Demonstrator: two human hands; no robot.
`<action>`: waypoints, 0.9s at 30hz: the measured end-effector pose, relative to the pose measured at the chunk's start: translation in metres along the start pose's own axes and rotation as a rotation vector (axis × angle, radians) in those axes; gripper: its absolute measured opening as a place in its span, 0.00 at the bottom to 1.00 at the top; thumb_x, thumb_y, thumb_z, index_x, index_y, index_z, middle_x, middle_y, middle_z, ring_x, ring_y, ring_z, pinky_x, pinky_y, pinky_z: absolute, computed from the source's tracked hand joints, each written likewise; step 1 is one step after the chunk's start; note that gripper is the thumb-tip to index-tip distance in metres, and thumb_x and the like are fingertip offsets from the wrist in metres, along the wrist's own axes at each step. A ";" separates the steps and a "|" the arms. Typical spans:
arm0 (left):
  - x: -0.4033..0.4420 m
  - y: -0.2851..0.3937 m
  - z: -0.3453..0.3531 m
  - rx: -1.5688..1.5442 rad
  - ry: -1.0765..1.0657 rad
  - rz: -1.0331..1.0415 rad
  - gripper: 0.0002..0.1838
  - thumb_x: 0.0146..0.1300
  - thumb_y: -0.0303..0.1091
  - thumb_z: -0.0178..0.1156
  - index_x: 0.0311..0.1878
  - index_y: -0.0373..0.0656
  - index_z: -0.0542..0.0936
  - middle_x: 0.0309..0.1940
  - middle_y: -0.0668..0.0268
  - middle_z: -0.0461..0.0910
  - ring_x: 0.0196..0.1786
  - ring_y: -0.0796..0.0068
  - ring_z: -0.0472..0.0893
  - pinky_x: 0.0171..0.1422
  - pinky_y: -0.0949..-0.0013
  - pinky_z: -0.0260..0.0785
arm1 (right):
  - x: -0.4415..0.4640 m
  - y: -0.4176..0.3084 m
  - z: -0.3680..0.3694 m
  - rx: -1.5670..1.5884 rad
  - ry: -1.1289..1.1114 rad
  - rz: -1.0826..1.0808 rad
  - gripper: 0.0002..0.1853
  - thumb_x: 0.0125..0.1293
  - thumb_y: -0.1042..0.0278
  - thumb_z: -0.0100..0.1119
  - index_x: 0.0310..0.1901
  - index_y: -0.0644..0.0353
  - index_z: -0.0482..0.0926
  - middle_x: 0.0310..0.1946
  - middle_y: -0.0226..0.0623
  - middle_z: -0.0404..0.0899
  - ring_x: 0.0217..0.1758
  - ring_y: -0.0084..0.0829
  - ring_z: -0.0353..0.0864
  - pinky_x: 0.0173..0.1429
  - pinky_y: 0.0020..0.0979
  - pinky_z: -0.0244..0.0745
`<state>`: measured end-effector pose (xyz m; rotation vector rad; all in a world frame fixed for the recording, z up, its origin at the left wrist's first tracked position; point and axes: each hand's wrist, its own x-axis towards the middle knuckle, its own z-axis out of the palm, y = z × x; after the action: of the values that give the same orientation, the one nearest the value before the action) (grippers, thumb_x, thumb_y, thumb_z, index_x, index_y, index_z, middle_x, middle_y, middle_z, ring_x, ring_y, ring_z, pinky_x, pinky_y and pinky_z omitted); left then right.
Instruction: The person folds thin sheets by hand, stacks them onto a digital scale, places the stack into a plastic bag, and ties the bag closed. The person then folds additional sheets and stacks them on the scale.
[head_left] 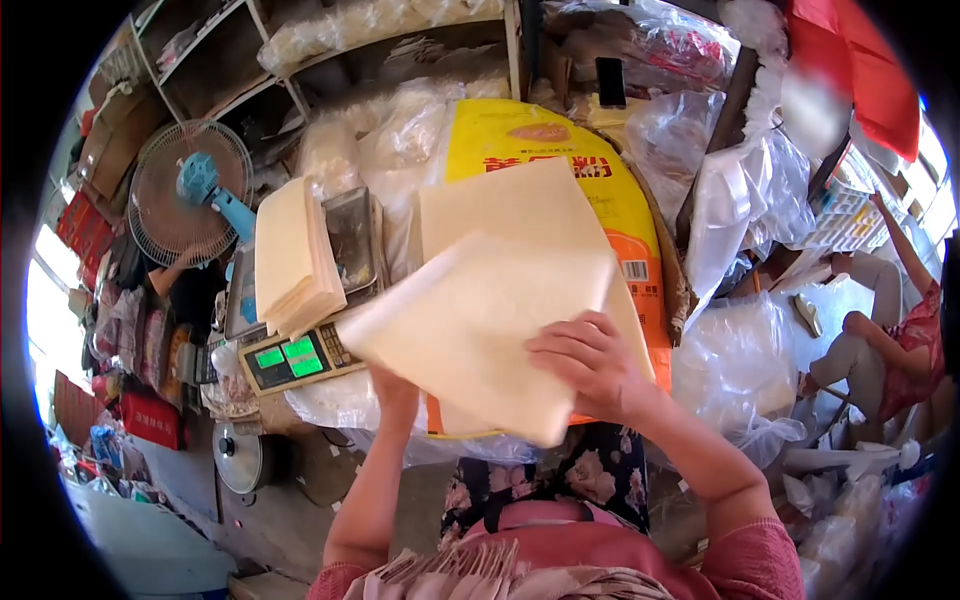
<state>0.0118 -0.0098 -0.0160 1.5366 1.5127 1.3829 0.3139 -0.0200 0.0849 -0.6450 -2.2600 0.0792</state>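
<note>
A large thin cream-coloured sheet (480, 320) is lifted and bent in front of me, its near corner hanging toward my lap. My left hand (397, 392) holds its left side from below, with the fingers mostly hidden behind it. On the right part, my right hand (588, 362) is closed on the sheet, fingers bent and close together. Beneath lie more cream sheets (500, 205) on a yellow and orange printed bag (630, 215). To the left, a folded stack of cream sheets (292, 255) rests on a digital scale (290, 362) with lit green displays.
A fan (190, 195) stands at the left, above a lidded pot (240, 460) on the floor. Clear plastic bags (735, 360) crowd the right side. A black phone (611, 83) lies at the back. Another person (900, 340) sits at the far right.
</note>
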 end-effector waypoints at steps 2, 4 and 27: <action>-0.013 0.002 0.028 -0.141 0.213 0.189 0.30 0.61 0.31 0.60 0.64 0.33 0.63 0.64 0.52 0.66 0.65 0.58 0.69 0.71 0.60 0.58 | -0.044 0.020 0.019 0.038 -0.049 0.180 0.21 0.48 0.75 0.62 0.47 0.59 0.78 0.48 0.38 0.80 0.54 0.41 0.78 0.59 0.42 0.69; -0.005 -0.009 0.000 0.104 -0.392 0.741 0.26 0.58 0.26 0.61 0.61 0.34 0.70 0.52 0.55 0.78 0.58 0.60 0.74 0.63 0.58 0.65 | -0.077 0.034 0.027 0.361 -0.106 0.434 0.18 0.50 0.71 0.65 0.46 0.59 0.78 0.47 0.39 0.81 0.54 0.40 0.79 0.58 0.37 0.71; 0.030 0.029 0.003 -0.042 -0.317 -0.147 0.18 0.52 0.32 0.69 0.46 0.39 0.78 0.32 0.64 0.84 0.31 0.80 0.80 0.37 0.76 0.73 | -0.060 0.084 0.002 0.249 -0.341 0.962 0.21 0.61 0.51 0.61 0.51 0.55 0.76 0.43 0.46 0.81 0.50 0.47 0.80 0.54 0.38 0.74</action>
<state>0.0195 0.0135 0.0179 1.5040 1.3616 1.0269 0.3826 0.0249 0.0226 -1.6053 -1.9804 0.9771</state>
